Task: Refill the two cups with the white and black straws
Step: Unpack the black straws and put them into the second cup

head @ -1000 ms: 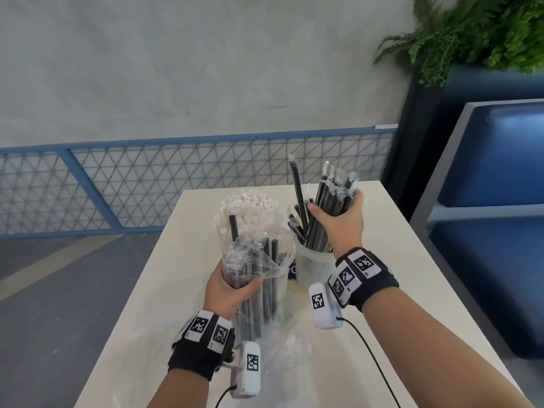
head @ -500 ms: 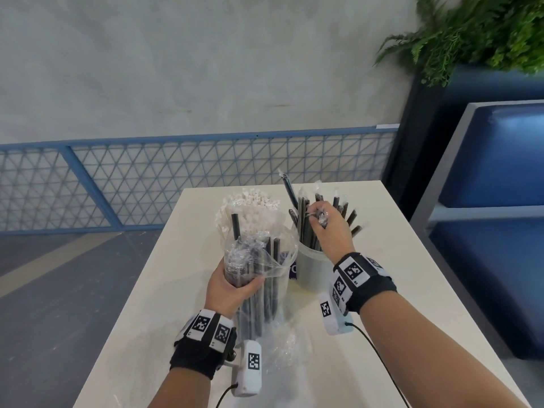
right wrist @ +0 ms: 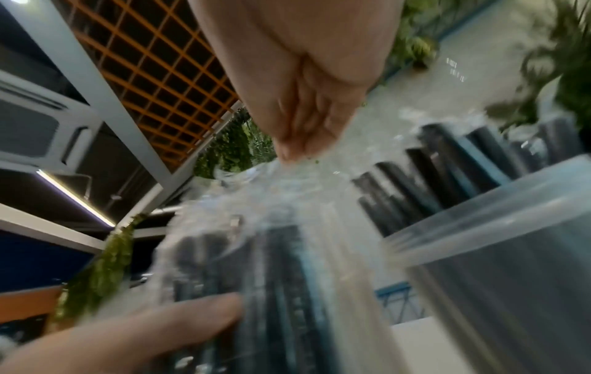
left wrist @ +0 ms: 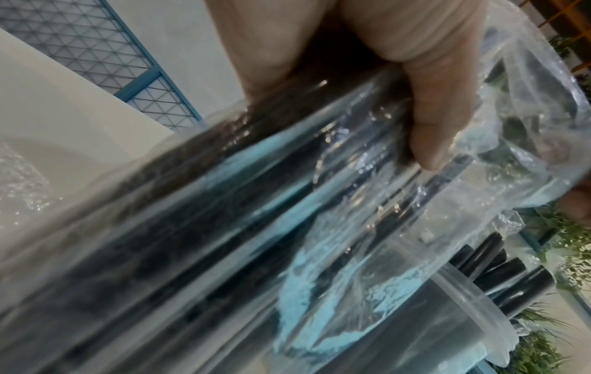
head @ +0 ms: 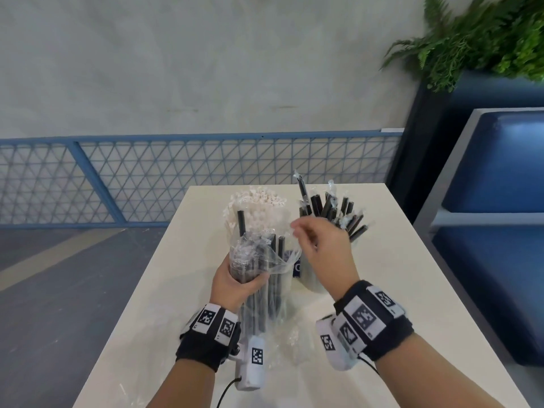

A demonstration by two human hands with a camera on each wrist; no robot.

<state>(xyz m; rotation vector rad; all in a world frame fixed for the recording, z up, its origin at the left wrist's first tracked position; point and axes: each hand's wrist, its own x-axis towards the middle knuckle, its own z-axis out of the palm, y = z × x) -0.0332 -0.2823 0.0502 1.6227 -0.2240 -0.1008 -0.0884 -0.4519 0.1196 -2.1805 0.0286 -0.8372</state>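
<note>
The left hand (head: 235, 285) grips a clear bag (head: 259, 260) of black straws upright over the table (head: 397, 290). The right hand (head: 323, 248) hovers beside it, fingers loosely curled, empty. Behind stand cups of white straws (head: 259, 201) and black straws (head: 332, 210).

Head view looks down over the table (head: 397, 260); both wrist views sit close, tilted upward, sharing the bagged black straws (left wrist: 224, 227) and clear cup (right wrist: 511, 240).

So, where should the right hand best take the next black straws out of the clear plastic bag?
Probably at their upper ends, coming from above: the left hand grips the clear plastic bag upright at mid-length, mouth open, tips exposed beside the right hand.
</note>
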